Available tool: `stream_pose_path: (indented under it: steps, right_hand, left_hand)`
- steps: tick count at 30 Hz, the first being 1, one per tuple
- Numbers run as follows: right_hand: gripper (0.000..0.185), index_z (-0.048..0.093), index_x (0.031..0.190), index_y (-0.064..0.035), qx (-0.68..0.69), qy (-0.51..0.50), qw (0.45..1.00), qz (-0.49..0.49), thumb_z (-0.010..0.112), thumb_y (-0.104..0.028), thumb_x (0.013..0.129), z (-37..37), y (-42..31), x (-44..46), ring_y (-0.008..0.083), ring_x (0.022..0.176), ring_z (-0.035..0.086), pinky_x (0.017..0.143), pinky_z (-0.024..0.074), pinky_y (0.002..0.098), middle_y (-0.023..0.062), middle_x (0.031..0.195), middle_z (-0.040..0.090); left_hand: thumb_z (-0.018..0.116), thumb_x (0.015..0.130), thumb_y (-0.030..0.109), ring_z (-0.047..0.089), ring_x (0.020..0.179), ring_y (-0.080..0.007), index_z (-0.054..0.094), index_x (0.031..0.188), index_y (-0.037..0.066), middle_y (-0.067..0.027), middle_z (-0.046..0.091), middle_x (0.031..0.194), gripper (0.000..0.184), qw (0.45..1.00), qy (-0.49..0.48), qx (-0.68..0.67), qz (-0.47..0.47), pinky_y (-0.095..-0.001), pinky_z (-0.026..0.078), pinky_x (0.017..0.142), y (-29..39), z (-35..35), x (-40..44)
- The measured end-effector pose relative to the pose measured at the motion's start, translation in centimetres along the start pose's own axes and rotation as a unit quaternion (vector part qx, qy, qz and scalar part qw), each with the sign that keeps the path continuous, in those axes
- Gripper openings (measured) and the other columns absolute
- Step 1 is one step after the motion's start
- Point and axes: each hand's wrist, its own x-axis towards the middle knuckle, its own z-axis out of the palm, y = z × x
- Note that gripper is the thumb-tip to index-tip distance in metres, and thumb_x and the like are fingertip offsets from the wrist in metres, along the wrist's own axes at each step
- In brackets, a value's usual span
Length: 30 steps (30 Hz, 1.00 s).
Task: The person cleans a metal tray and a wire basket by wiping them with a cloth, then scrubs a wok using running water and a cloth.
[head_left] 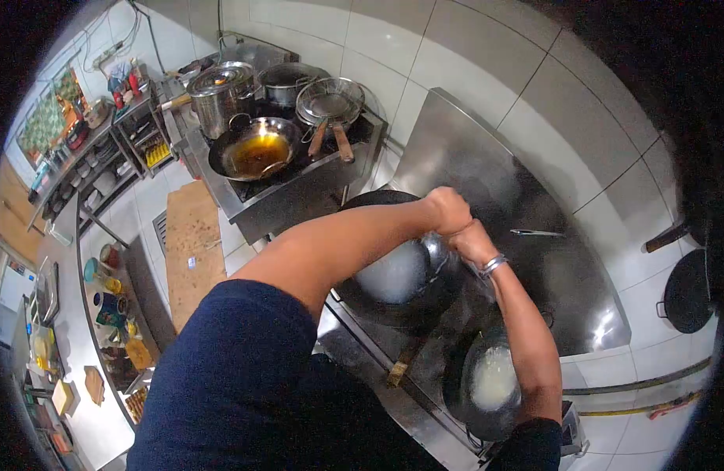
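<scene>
Both my hands meet over the far side of a large dark wok (362, 302) with cloudy, whitish liquid (395, 273) in it. My left hand (450, 210) is closed in a fist. Just below and touching it is my right hand (475, 243), also closed, with a metal band (494, 264) on the wrist. What the fingers grip is hidden. A shiny, pale shape (434, 250) shows under the hands at the liquid's edge; I cannot tell whether it is metal or liquid. A second wok (460, 385) with pale contents (494, 381) sits beneath my right forearm.
Left of the wok, a stove (299, 188) bears a wok of amber oil (260, 153), a tall steel pot (220, 98) and wire strainers (330, 98). A steel splash panel (472, 157) rises behind. A wooden board (193, 251) and steel counter (83, 345) stand left.
</scene>
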Motion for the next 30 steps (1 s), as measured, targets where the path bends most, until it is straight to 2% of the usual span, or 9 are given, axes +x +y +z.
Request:
stream_pose_path:
  steps: [4, 12, 19, 21, 23, 26, 27, 28, 30]
  right_hand:
    - [0.020, 0.052, 0.059, -0.0107, 0.290, -0.083, 0.942, 0.149, 0.058, -0.003, 0.077, 0.0, -2.3, -1.1, 0.0081, 0.042, 0.037, 0.033, 0.0220, 0.0272, -0.0004, 0.056, 0.047]
    - [0.022, 0.044, 0.064, -0.0116, 0.410, -0.201, 0.863, 0.217, 0.053, -0.006, 0.083, 3.0, -0.1, -1.0, 0.0062, 0.040, 0.026, 0.036, 0.0150, 0.0235, -0.0040, 0.056, 0.036]
    - [0.023, 0.047, 0.066, -0.0186, 0.575, -0.197, 0.758, 0.235, 0.056, -0.022, 0.088, 7.6, 1.2, -3.8, 0.0070, 0.039, 0.033, 0.033, 0.0260, 0.0196, -0.0051, 0.055, 0.040]
    - [0.009, 0.052, 0.084, -0.0146, 0.622, -0.322, 0.694, 0.168, 0.060, -0.012, 0.083, 9.6, 5.5, -4.4, 0.0063, 0.044, 0.044, 0.035, 0.0360, 0.0211, -0.0050, 0.064, 0.050]
    - [0.014, 0.052, 0.083, -0.0124, 0.462, -0.196, 0.844, 0.190, 0.066, -0.016, 0.082, 10.1, 0.5, -6.6, 0.0078, 0.053, 0.050, 0.043, 0.0408, 0.0211, -0.0036, 0.067, 0.050]
    - [0.045, 0.048, 0.120, -0.0084, 0.138, -0.259, 0.954, 0.051, 0.070, -0.026, 0.084, 9.1, 2.9, -6.9, 0.0157, 0.076, 0.057, 0.068, 0.0498, 0.0317, 0.0058, 0.101, 0.056]
    - [0.066, 0.039, 0.138, -0.0097, 0.035, -0.209, 0.976, 0.053, 0.072, -0.026, 0.083, 8.4, 3.1, -7.8, 0.0204, 0.091, 0.059, 0.079, 0.0519, 0.0359, 0.0097, 0.119, 0.054]
    - [0.074, 0.035, 0.141, -0.0105, -0.039, -0.137, 0.990, -0.023, 0.073, -0.033, 0.081, 8.4, 6.1, -8.0, 0.0246, 0.100, 0.058, 0.084, 0.0506, 0.0390, 0.0120, 0.128, 0.048]
    - [0.083, 0.031, 0.145, -0.0113, -0.118, -0.066, 0.986, -0.102, 0.074, -0.040, 0.080, 7.3, 9.3, -9.2, 0.0288, 0.109, 0.057, 0.088, 0.0492, 0.0421, 0.0143, 0.138, 0.042]
  left_hand:
    - [0.055, 0.084, 0.028, 0.068, 0.093, -0.0302, 0.073, 0.094, 0.009, -0.0132, 0.071, 0.095, 0.028, 0.995, -0.011, 0.076, 0.064, -0.0416, 0.054, 0.080, -0.4, -0.5, -0.3]
    - [0.055, 0.084, 0.028, 0.068, 0.090, -0.0281, 0.073, 0.091, 0.016, -0.0079, 0.072, 0.092, 0.022, 0.985, -0.021, 0.115, 0.129, -0.0419, 0.055, 0.073, -1.0, 1.0, -2.1]
    - [0.058, 0.082, 0.027, 0.069, 0.086, -0.0257, 0.072, 0.089, 0.014, -0.0051, 0.072, 0.090, 0.021, 0.940, 0.007, 0.168, 0.296, -0.0403, 0.056, 0.070, -0.6, 1.9, -4.2]
    - [0.058, 0.078, 0.028, 0.068, 0.067, -0.0231, 0.070, 0.068, 0.018, -0.0014, 0.070, 0.072, 0.018, 0.906, 0.209, 0.124, 0.345, -0.0388, 0.054, 0.054, -1.2, 8.9, -2.3]
    - [0.063, 0.078, 0.024, 0.069, 0.078, -0.0233, 0.073, 0.084, 0.012, -0.0064, 0.071, 0.084, 0.018, 0.991, 0.019, -0.130, 0.027, -0.0387, 0.056, 0.067, 1.5, 8.3, -7.4]
    - [0.063, 0.075, 0.022, 0.068, 0.070, -0.0187, 0.073, 0.077, 0.011, -0.0041, 0.071, 0.078, 0.014, 0.984, 0.177, -0.006, -0.013, -0.0373, 0.053, 0.057, 3.2, 15.5, -13.2]
    - [0.062, 0.076, 0.021, 0.068, 0.069, -0.0212, 0.071, 0.073, 0.012, -0.0043, 0.069, 0.074, 0.013, 0.991, 0.105, -0.051, -0.058, -0.0377, 0.051, 0.055, 3.9, 13.1, -18.6]
    - [0.061, 0.077, 0.020, 0.067, 0.069, -0.0248, 0.070, 0.072, 0.012, -0.0052, 0.067, 0.072, 0.013, 0.945, 0.292, -0.101, -0.105, -0.0390, 0.051, 0.056, 4.7, 16.7, -21.7]
    - [0.069, 0.067, 0.025, 0.065, 0.070, -0.0327, 0.066, 0.071, 0.010, -0.0110, 0.066, 0.073, 0.015, 0.921, 0.198, -0.288, -0.175, -0.0440, 0.051, 0.059, 6.2, 14.2, -32.3]
